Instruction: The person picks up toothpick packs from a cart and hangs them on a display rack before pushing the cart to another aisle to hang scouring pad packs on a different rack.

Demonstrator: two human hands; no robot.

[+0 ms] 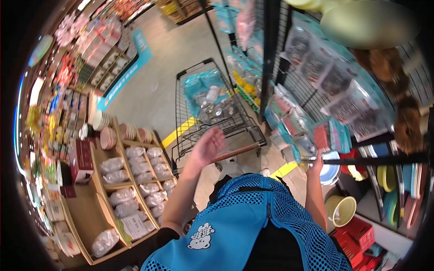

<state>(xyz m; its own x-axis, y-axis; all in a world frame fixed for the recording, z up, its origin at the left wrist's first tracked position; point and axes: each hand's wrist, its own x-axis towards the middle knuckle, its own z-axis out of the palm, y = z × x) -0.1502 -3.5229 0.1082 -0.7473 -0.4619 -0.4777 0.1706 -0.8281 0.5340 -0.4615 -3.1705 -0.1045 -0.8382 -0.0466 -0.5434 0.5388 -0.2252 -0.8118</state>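
Observation:
My left hand [209, 145] is held out near the handle of a black wire shopping cart [217, 153], its fingers stretched and nothing in them. In the cart lie teal packs [199, 86] and several clear-wrapped items [214, 110]. On the right, my right hand [315, 165] is closed at the lower edge of a pink-and-teal package [322, 137] at the hanging rack. Its fingertips are partly hidden. Similar hanging packages [289, 122] are just left of it.
Bagged grey goods [316, 63] hang on the wire rack at upper right. A yellow bucket [341, 211] and red baskets [355, 239] stand low on the right. On the left is a wooden bin display [97, 198] with wrapped goods. Yellow tape [178, 132] marks the floor.

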